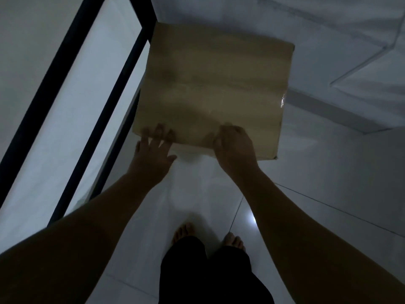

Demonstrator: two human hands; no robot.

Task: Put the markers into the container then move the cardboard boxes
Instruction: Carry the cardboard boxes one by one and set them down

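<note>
A pale tiled floor [328,172] fills most of the dim view. Along the left runs a black frame [109,110] with white panels [65,132] between its bars.

The cardboard box [214,84] sits in the middle of the scene, beyond the person, its closed top facing up and its left side just beside the frame. Whether it rests on the floor or is raised off it cannot be told. A strip of shiny tape [282,99] catches the light on its right edge.

Both bare arms reach forward to the box's near edge. The right hand [234,148] is on that edge right of the middle, fingers curled over it in a grip. The left hand [153,154] is at the near left corner, fingers [158,131] spread wide and straight, their blurred tips touching the cardboard.

At the near side are dark trousers [208,270] and two bare feet [183,233] on the tiles.
</note>
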